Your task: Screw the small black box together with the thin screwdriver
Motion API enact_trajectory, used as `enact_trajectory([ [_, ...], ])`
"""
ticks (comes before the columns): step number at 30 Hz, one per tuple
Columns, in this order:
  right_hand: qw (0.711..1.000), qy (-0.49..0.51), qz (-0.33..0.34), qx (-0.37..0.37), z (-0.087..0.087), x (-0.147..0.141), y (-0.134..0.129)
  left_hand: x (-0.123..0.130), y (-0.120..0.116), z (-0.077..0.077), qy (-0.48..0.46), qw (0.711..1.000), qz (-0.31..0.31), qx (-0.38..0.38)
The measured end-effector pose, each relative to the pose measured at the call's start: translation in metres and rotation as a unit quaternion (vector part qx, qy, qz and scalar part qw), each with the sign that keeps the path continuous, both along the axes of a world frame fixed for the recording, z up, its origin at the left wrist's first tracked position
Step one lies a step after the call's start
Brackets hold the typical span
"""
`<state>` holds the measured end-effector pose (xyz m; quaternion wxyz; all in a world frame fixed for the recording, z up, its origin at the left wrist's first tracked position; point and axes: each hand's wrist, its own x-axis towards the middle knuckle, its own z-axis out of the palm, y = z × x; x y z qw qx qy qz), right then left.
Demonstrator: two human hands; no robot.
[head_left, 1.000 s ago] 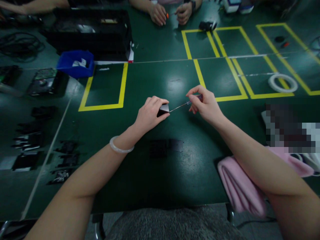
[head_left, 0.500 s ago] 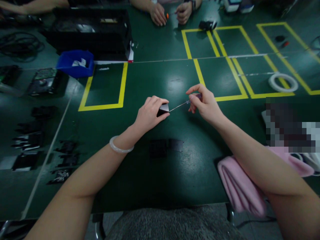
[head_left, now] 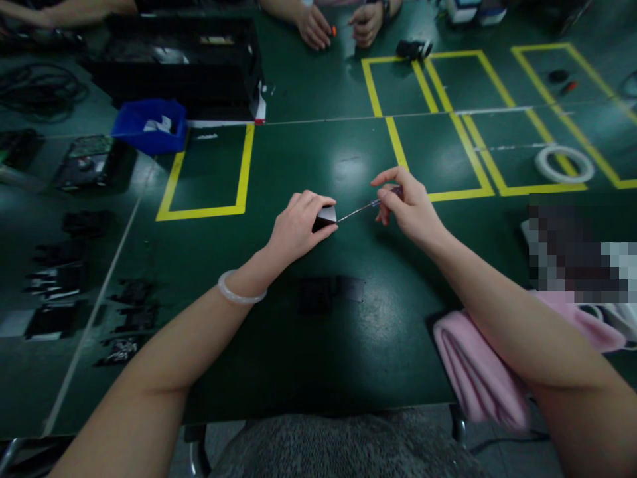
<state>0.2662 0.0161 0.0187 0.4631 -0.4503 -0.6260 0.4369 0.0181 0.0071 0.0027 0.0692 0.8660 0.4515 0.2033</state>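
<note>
Over the middle of the green table [head_left: 279, 358], my left hand [head_left: 301, 222] is closed round a small black part with a pale top face [head_left: 326, 216]. My right hand [head_left: 405, 202] grips a thin screwdriver [head_left: 374, 202] by its handle, between thumb and fingers. The shaft slants down to the left, and its tip meets the right edge of the black part. Whether a screw sits there is too small to tell. Nearer to me, two flat dark pieces [head_left: 315, 295] lie side by side on the table.
A blue bin [head_left: 149, 126] stands before a large black case [head_left: 174, 66] at back left. Several black parts [head_left: 132, 318] lie at left. A white tape ring [head_left: 565, 164] and a pink cloth [head_left: 478, 365] are at right. Across the table are a co-worker's hands [head_left: 316, 28].
My hands, the screwdriver and the black part hold almost the same place. Across the table, the co-worker's hands have shifted very slightly.
</note>
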Motion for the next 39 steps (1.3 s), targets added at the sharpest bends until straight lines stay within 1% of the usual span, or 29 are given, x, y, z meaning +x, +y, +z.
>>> enact_trajectory([
  [7, 0.998, -0.061, -0.011, -0.004, 0.0004, 0.0035, 0.0009, -0.0002, 0.0000, -0.0011, -0.004, 1.000, 0.000, 0.002],
  [13, 1.000, -0.015, 0.000, 0.014, 0.0007, 0.0015, -0.0005, 0.0001, -0.0001, 0.0000, 0.001, 1.000, 0.002, -0.001],
  [21, 0.998, -0.055, -0.010, 0.008, 0.0001, 0.0026, -0.0001, 0.0000, 0.0001, -0.0004, 0.004, 1.000, 0.004, -0.002],
  [27, 0.999, -0.026, 0.001, 0.019, 0.0006, 0.0015, -0.0009, -0.0002, 0.0000, -0.0009, -0.002, 1.000, 0.003, -0.002],
  [31, 1.000, -0.019, 0.004, 0.013, 0.0010, 0.0013, -0.0009, -0.0003, 0.0003, -0.0014, -0.001, 1.000, 0.002, 0.000],
  [39, 0.999, -0.044, -0.004, 0.004, 0.0010, 0.0022, -0.0008, -0.0001, 0.0004, -0.0012, -0.003, 1.000, 0.000, 0.000],
])
